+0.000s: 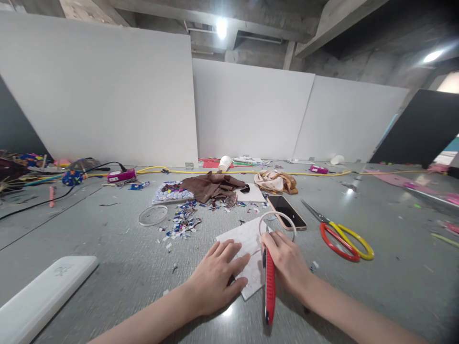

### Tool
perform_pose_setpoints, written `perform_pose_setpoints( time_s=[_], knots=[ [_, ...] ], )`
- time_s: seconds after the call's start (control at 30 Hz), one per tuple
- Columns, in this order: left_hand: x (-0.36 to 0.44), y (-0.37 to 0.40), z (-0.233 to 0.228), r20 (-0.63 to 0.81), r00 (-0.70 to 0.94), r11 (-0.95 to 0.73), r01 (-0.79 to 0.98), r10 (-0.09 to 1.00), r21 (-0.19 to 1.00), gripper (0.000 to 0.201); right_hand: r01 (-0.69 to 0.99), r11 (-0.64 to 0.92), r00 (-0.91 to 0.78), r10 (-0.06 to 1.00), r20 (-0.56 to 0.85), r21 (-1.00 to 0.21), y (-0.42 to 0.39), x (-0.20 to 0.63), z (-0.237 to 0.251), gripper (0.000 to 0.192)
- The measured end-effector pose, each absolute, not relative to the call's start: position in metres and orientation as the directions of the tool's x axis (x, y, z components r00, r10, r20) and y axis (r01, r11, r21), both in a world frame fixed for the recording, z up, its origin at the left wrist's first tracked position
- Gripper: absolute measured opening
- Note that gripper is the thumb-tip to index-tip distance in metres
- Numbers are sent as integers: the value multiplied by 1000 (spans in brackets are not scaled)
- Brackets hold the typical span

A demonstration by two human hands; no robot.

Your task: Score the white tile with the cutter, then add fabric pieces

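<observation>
My left hand (215, 282) lies flat, fingers spread, pressing down a white sheet (244, 239) on the grey table. My right hand (285, 260) grips a red utility knife (269, 291), its tip touching the sheet near the sheet's right edge. A thin wire ring (278, 220) lies just beyond my right hand, resting partly over the sheet and a phone (287, 211).
Red and yellow scissors (340, 234) lie right of the phone. A second ring (153, 215), scattered paper bits (182, 222), a mosaic tile board (171, 192), brown cloth (211, 186) and tan cloth (274, 181) sit beyond. A white power bank (43, 294) is at near left. White panels back the table.
</observation>
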State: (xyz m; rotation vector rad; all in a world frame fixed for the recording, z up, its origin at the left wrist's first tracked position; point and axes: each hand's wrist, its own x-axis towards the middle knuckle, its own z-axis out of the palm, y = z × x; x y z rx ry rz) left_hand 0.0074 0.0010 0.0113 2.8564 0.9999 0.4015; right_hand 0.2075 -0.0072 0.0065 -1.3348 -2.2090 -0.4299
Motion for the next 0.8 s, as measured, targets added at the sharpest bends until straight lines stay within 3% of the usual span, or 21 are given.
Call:
perform_pose_setpoints(
  time_s=[0.17, 0.23, 0.5, 0.6, 0.8],
  knots=[
    [5, 1, 11, 222, 754, -786, 590, 618, 183, 38, 923, 386, -299, 699, 650, 9, 5, 232, 15, 19],
    [4, 1, 11, 218, 755, -786, 591, 619, 182, 38, 952, 302, -194, 731, 654, -55, 8, 247, 23, 17],
    [4, 5, 11, 230, 777, -810, 562, 587, 169, 44, 788, 497, -212, 773, 597, -364, 5, 236, 19, 12],
    [3, 6, 10, 220, 786, -816, 547, 578, 187, 48, 708, 568, -262, 764, 590, -421, 6, 228, 5, 13],
    [0, 6, 12, 267, 733, -779, 570, 625, 260, 56, 633, 574, -177, 761, 624, -520, 8, 224, -10, 11]
  ],
)
